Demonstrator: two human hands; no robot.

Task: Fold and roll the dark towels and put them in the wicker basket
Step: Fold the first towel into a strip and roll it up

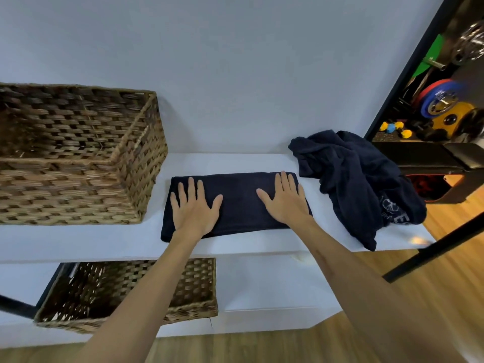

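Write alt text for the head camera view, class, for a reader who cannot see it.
Both hands, left hand and right hand, press flat on a folded dark towel on a white shelf. A large wicker basket stands to its left, a crumpled pile of dark towels to its right.

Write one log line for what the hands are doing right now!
left hand: flat on folded towel | right hand: flat on same | towel pile: unfolded, right | wicker basket: left, empty
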